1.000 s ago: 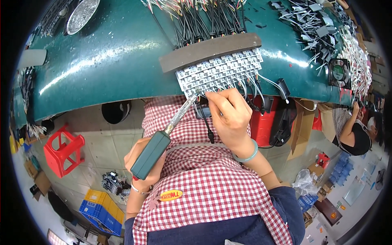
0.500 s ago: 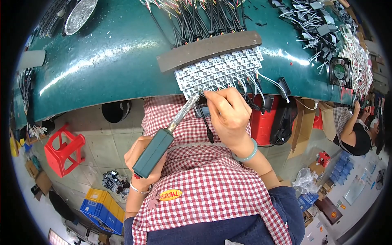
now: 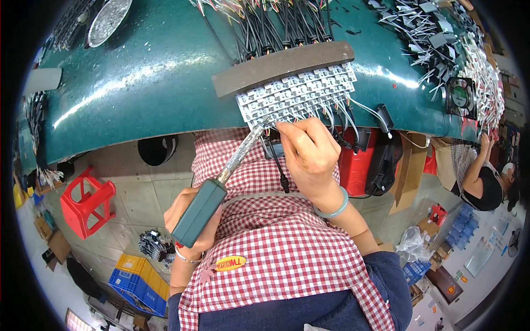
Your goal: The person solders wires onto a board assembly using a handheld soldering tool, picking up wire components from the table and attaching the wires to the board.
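My left hand (image 3: 189, 218) is closed around the dark green handle of a soldering iron (image 3: 202, 209). Its barrel is wrapped in foil, and the tip meets the near left edge of a white circuit board panel (image 3: 298, 94) made of several rows. Right beside that tip, my right hand (image 3: 312, 157) pinches a thin wire at the panel's edge; the fingertips hide most of it. A black cable (image 3: 280, 168) with a connector hangs below, left of my right hand. White wires (image 3: 329, 113) run from the panel's near edge farther right.
A brown curved bar (image 3: 284, 67) lies across the panel's far side, with black cables (image 3: 270, 30) behind it. A small fan (image 3: 460, 98) and piles of wired parts (image 3: 436, 41) are at the right. An oval metal dish (image 3: 109, 22) sits far left; a red stool (image 3: 86, 201) stands below.
The soldering iron and my left hand have shifted slightly left and down, and the iron's tip has moved a little left along the panel. My right hand stays nearly still.
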Motion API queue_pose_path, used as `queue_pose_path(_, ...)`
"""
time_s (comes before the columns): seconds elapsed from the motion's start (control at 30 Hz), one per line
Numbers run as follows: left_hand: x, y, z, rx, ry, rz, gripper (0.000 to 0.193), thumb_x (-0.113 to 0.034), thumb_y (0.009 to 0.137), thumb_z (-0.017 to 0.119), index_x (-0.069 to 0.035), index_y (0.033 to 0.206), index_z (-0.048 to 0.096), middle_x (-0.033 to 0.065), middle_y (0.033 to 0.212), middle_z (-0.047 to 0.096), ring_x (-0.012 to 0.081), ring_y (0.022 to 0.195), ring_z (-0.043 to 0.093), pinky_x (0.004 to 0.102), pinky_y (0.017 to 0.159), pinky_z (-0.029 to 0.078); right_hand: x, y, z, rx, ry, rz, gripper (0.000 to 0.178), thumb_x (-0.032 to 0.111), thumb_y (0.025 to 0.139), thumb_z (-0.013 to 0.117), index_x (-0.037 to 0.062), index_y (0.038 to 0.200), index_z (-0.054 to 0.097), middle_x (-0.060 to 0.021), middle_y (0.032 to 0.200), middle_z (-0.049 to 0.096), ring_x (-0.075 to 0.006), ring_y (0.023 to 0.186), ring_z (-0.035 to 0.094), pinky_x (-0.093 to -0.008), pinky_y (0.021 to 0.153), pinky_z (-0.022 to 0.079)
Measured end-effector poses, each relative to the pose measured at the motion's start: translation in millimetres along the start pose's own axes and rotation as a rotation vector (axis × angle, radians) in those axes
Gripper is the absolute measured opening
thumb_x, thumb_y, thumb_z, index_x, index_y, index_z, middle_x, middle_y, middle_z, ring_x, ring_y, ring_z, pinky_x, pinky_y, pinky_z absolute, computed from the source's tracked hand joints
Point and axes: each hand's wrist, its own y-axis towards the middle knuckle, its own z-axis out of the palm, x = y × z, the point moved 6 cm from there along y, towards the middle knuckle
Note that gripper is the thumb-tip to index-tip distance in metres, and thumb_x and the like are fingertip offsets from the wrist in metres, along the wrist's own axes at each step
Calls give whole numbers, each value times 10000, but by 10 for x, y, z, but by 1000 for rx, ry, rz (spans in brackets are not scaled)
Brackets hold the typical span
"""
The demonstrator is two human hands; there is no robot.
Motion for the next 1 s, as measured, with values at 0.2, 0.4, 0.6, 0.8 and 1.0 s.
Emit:
queue_pose_path(0.2,41,-35,22,20,-46,-46,188,54,660,727,80,843,690,184,831,672,311,718,700,337,621,561,28,26,-10,-38,17,-7,243,-87,699,733,27,910,693,-82,789,582,-238,696,589,-339,563,471)
queue_pose_path(0.4,104,-93,26,50,-77,-64,245,-56,772,767,48,975,677,129,874,669,206,695,628,299,621,477,13,38,-53,-26,47,56,235,-88,710,734,17,914,681,-90,825,601,-254,732,580,-349,612,479)
queue_pose_path(0.6,47,-23,56,54,-78,-61,206,-1,723,746,64,909,685,160,859,674,263,715,669,322,634,522,18,42,-35,3,12,51,213,-83,719,731,5,906,679,-92,818,595,-256,730,582,-348,611,479)
queue_pose_path(0.8,34,-1,76,59,-57,-59,187,54,668,729,69,849,687,174,846,678,300,737,698,335,645,561,1,38,-36,16,3,63,206,-78,720,731,3,902,680,-90,805,589,-253,725,586,-352,606,478)
queue_pose_path(1.0,38,23,104,57,-65,-23,200,46,655,735,72,846,681,166,825,667,299,721,689,337,632,556,-5,56,-35,10,8,58,203,-78,713,738,-1,891,682,-89,802,589,-252,716,586,-351,598,478)
